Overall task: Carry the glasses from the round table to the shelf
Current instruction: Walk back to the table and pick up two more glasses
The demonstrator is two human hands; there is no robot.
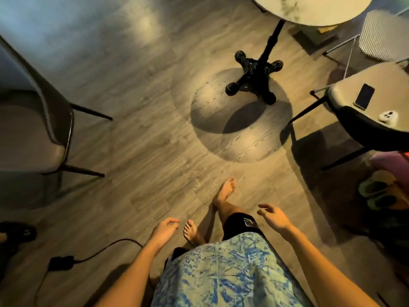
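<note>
The round table [314, 9] with a pale marbled top stands at the top right on a black pedestal base [254, 74]. Only part of its top shows, and no glasses are visible on it. No shelf is in view. My left hand [164, 230] hangs low at the lower middle, fingers loosely curled, holding nothing. My right hand [274, 216] is a little higher to the right, fingers apart and empty. Both hands are well short of the table, above the wooden floor and my bare feet.
A grey chair [33, 120] stands at the left. Another chair [365, 103] at the right holds a phone [365, 96] and a small white case [388, 117]. A ribbed white chair [385, 34] is behind it. A power adapter with cable [62, 262] lies on the floor lower left; slippers [376, 193] lie right.
</note>
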